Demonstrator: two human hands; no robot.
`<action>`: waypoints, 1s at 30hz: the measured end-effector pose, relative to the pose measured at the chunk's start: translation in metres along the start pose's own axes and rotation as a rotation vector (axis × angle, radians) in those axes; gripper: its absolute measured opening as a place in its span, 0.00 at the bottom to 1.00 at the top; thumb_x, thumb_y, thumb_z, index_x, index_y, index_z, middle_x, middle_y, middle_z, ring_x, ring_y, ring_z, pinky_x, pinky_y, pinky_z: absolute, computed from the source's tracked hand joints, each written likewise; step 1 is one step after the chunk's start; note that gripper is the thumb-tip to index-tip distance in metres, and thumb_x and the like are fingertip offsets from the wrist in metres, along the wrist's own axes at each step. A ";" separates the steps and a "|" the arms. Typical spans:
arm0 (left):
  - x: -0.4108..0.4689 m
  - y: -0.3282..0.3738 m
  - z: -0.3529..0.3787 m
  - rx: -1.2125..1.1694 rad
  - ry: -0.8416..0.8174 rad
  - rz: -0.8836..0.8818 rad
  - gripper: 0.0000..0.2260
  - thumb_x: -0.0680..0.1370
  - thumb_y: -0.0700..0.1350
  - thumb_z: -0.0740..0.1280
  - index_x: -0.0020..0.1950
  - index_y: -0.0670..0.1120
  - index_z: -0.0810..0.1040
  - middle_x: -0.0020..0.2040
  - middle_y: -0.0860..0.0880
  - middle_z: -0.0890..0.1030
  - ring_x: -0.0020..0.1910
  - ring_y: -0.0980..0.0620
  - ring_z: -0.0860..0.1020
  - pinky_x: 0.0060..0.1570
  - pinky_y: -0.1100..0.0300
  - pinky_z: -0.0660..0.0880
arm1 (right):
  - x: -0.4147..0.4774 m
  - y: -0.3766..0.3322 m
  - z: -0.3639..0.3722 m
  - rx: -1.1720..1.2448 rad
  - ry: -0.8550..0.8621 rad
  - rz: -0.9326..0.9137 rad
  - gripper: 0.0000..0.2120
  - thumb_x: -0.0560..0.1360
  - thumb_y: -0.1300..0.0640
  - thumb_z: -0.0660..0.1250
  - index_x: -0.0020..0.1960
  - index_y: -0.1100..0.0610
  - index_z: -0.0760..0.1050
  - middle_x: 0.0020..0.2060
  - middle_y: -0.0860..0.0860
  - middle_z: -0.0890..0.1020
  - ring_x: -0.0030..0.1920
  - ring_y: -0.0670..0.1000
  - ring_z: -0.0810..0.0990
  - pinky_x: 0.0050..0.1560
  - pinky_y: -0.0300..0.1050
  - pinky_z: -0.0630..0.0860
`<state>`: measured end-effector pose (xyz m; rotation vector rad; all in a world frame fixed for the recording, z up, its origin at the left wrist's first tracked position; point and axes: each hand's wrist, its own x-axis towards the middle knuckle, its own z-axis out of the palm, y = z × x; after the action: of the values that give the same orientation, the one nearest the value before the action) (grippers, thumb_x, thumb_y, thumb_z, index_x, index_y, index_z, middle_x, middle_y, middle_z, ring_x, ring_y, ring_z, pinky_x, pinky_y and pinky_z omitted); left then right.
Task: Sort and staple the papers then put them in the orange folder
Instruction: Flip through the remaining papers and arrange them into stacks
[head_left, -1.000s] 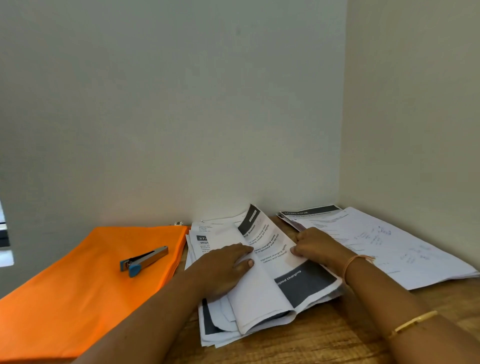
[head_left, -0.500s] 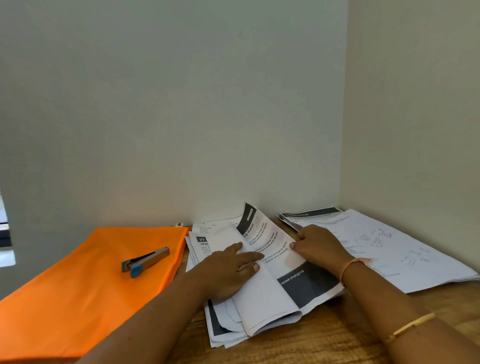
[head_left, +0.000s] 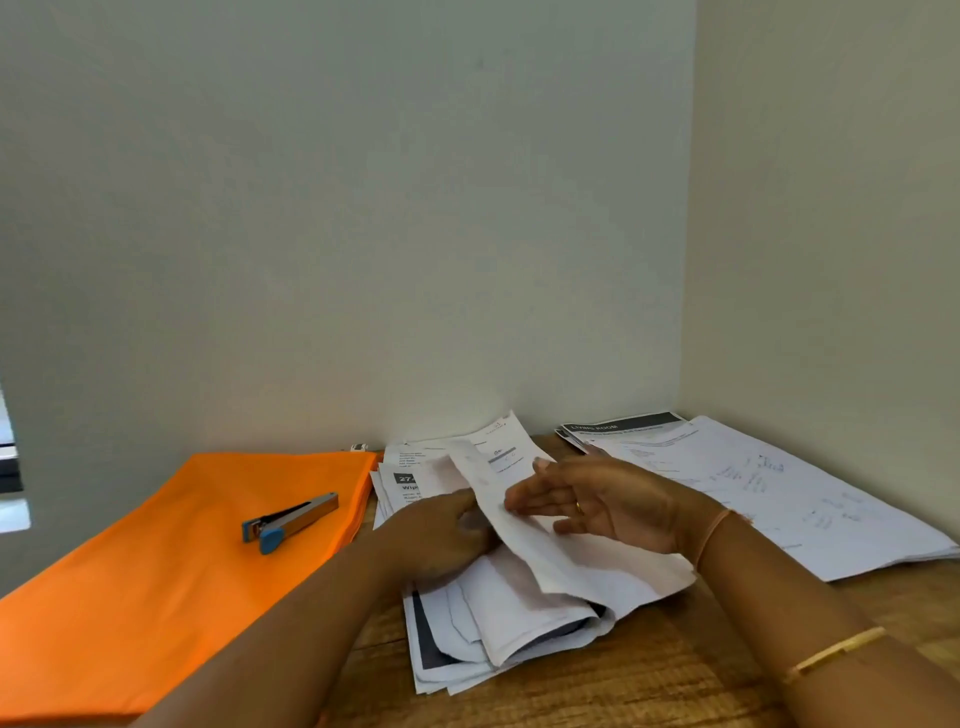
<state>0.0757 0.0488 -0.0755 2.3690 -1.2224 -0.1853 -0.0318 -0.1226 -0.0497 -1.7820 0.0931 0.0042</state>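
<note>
A loose pile of printed papers (head_left: 498, 613) lies on the wooden table in front of me. One white sheet (head_left: 488, 478) stands lifted from the pile between my hands. My left hand (head_left: 441, 540) rests on the pile's left half, and its thumb and fingertips pinch the lifted sheet's left side. With straight fingers, my right hand (head_left: 597, 504) touches the sheet's right face. The orange folder (head_left: 156, 582) lies flat to the left. A blue and silver stapler (head_left: 291, 519) lies on the folder, apart from both hands.
A second stack of papers (head_left: 769, 493) fills the right corner by the side wall. A small dark object (head_left: 358, 447) sits against the back wall behind the folder. Bare wooden table (head_left: 649, 686) shows near the front edge.
The page with the dark banner has been turned over. My right hand lifted off the pile and opened against a raised white sheet, while my left hand shifted onto that sheet's edge.
</note>
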 end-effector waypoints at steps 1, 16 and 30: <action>0.001 -0.002 -0.002 -0.018 0.013 -0.022 0.16 0.82 0.53 0.56 0.70 0.55 0.66 0.68 0.52 0.72 0.60 0.53 0.71 0.56 0.64 0.64 | -0.001 0.000 0.001 -0.042 -0.021 -0.009 0.15 0.79 0.54 0.59 0.59 0.60 0.78 0.60 0.50 0.80 0.62 0.46 0.77 0.63 0.44 0.66; 0.008 0.004 -0.003 -0.154 0.186 -0.329 0.14 0.78 0.53 0.64 0.36 0.47 0.69 0.36 0.51 0.72 0.33 0.57 0.70 0.29 0.69 0.62 | 0.010 0.005 0.006 -0.124 0.154 -0.131 0.11 0.75 0.66 0.63 0.53 0.58 0.82 0.55 0.50 0.83 0.60 0.51 0.78 0.64 0.43 0.71; 0.009 -0.006 0.015 0.248 0.225 -0.034 0.17 0.81 0.54 0.56 0.71 0.61 0.64 0.78 0.53 0.52 0.77 0.47 0.47 0.74 0.50 0.47 | 0.020 0.013 -0.021 -0.647 0.575 -0.019 0.13 0.76 0.63 0.60 0.55 0.53 0.79 0.49 0.48 0.77 0.49 0.46 0.72 0.43 0.36 0.66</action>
<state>0.0807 0.0390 -0.0905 2.5370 -1.1538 0.2296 -0.0140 -0.1473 -0.0590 -2.3805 0.5381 -0.5480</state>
